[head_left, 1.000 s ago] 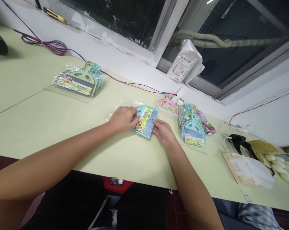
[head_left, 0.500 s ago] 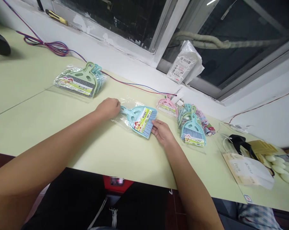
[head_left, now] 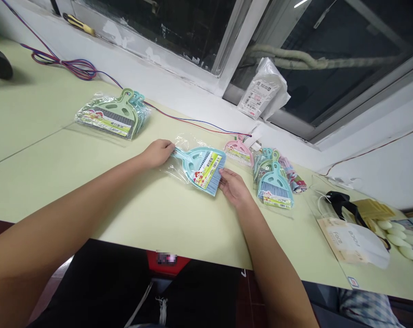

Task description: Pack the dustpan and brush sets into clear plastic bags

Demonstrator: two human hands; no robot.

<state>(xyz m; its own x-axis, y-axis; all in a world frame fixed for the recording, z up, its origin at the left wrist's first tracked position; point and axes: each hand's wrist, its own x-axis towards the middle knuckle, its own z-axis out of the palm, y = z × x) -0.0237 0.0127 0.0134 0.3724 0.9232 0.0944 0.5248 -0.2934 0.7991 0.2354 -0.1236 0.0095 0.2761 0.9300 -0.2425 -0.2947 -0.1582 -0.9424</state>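
A light-blue dustpan and brush set in a clear plastic bag lies between my hands, label up. My left hand is closed round its handle end. At the bristle end, my right hand pinches the edge, thumb on top and fingers partly hidden beneath. To the left stand bagged green and blue dustpan sets, stacked together. On the right lie a pink dustpan set and a pile of blue and green dustpan sets, also bagged.
A coiled red and blue cable runs along the wall. A screwdriver lies on the sill, and a plastic-wrapped packet leans on the window. At the right are a printed paper bag, black straps and pale oval pieces.
The bristle end of the held dustpan set has shifted slightly to the right and up, its face tilting a little. Both hands keep their hold on it.
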